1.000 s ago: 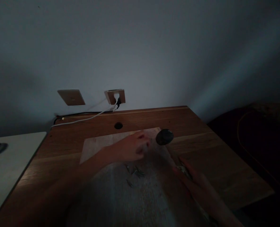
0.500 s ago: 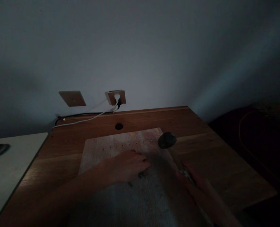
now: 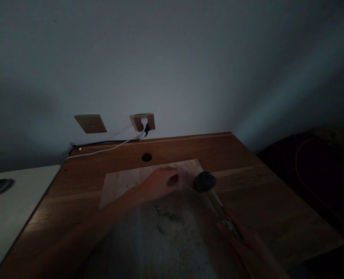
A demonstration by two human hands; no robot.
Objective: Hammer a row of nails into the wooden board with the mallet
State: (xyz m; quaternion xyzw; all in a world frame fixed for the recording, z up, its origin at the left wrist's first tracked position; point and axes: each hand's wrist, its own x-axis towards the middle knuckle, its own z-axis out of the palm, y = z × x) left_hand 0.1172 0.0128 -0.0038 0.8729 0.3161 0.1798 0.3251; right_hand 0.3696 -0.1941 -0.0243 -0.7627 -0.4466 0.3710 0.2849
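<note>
My right hand (image 3: 241,236) is wrapped around the handle of a hammer (image 3: 204,181) with a rounded, dark head, held over the right edge of a pale wooden board (image 3: 177,252). My left hand (image 3: 160,180) is over the far part of the board, its fingers curled together. Whatever they may pinch is too dark and blurred to make out. Several loose nails (image 3: 172,217) lie on the board below my left hand. Small dark dots (image 3: 127,185) mark the board near its far edge, partly covered by that hand.
The board lies on a brown wooden desk (image 3: 265,201) with a round cable hole (image 3: 146,157). Behind, a white cable (image 3: 102,153) runs from a wall socket (image 3: 144,122). A white tabletop (image 3: 17,209) adjoins at left. The room is dim.
My left hand has moved away from the nails toward the board's far edge, uncovering them. The hammer head has dipped slightly in view.
</note>
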